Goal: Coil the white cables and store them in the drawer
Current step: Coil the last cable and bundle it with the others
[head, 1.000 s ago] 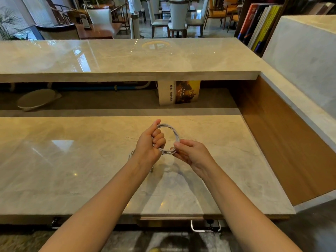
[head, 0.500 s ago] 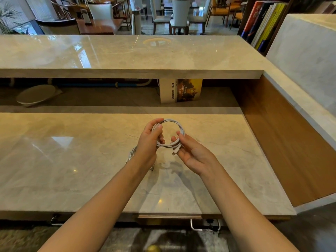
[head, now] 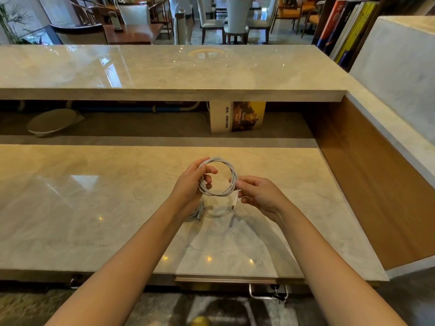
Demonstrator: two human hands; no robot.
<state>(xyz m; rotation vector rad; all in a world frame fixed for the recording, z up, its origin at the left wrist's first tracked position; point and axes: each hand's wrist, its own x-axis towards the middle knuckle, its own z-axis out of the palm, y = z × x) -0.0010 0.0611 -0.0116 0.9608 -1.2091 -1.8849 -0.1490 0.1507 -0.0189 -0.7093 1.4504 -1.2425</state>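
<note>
A white cable (head: 231,171) wound into a round coil hangs above the marble desk (head: 94,208). My left hand (head: 191,184) grips the coil's left side, thumb over the strands. My right hand (head: 259,194) pinches the coil's right side, and the cable's plug end (head: 234,201) dangles just below those fingers. A second white cable (head: 199,211) lies on the desk under my left wrist, mostly hidden. The drawer front (head: 226,280) shows under the desk's near edge and looks closed.
A raised marble counter (head: 164,71) runs across the back, with a book (head: 237,116) and a flat round dish (head: 53,121) in the recess beneath it. A wooden side panel (head: 367,184) walls off the right. A metal clamp (head: 270,292) hangs under the desk edge.
The coil has turned more face-on and opened into a wider ring. My right hand slid from its lower edge to its right side, and the plug end now hangs free.
</note>
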